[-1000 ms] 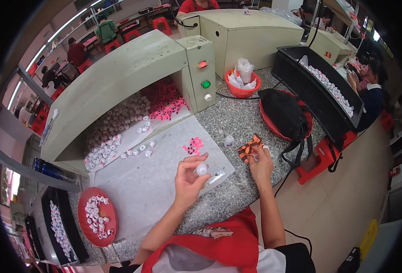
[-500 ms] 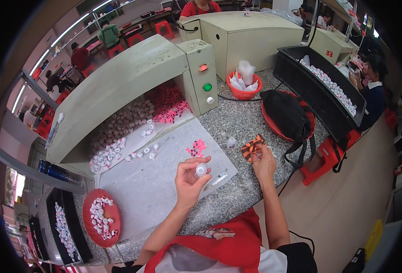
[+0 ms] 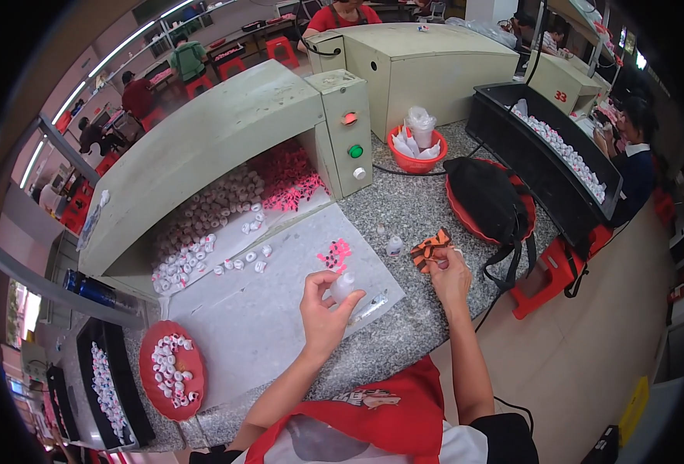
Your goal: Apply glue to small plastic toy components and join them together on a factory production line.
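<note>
My left hand [image 3: 322, 315] is closed around a small translucent white squeeze bottle [image 3: 343, 287], held over the right part of the white sheet [image 3: 272, 317]. My right hand [image 3: 452, 280] pinches an orange and black striped cloth [image 3: 424, 254] on the granite worktop. A second small clear bottle [image 3: 395, 246] stands just left of the cloth. Several pink pieces with dark spots [image 3: 334, 254] lie loose on the sheet, beyond my left hand.
A beige arched machine [image 3: 218, 131] holds many white and pink pieces. At the left is a red dish [image 3: 150, 387] of white pieces. A black bag [image 3: 481, 195] rests in a red basket at the right. Behind stand a red bowl [image 3: 417, 164] and a black tray [image 3: 504, 100].
The bottle in my left hand has turned from end-on toward me to more upright. My right hand stays at the striped cloth, with its fingers shifted slightly.
</note>
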Tool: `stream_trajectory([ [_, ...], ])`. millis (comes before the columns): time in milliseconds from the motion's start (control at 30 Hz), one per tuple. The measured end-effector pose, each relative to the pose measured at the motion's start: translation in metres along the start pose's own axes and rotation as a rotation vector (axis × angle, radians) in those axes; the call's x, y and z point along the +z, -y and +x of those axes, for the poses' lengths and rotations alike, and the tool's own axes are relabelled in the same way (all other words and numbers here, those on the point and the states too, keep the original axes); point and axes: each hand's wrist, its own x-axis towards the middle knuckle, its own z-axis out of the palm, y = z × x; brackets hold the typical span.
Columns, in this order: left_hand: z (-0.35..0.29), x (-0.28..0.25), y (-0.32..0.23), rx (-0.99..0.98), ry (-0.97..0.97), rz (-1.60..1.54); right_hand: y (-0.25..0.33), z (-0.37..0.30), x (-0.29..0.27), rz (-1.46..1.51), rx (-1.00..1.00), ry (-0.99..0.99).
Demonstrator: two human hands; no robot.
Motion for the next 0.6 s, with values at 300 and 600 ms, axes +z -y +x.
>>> stream_trajectory([
  [300,0.003,-0.002,0.0,-0.035,-0.018,0.066,0.006,0.002,-0.011,0.124,-0.038,0.016],
  [600,-0.004,0.009,0.006,-0.17,0.083,-0.144,0.093,-0.035,-0.037,0.502,-0.122,0.23],
])
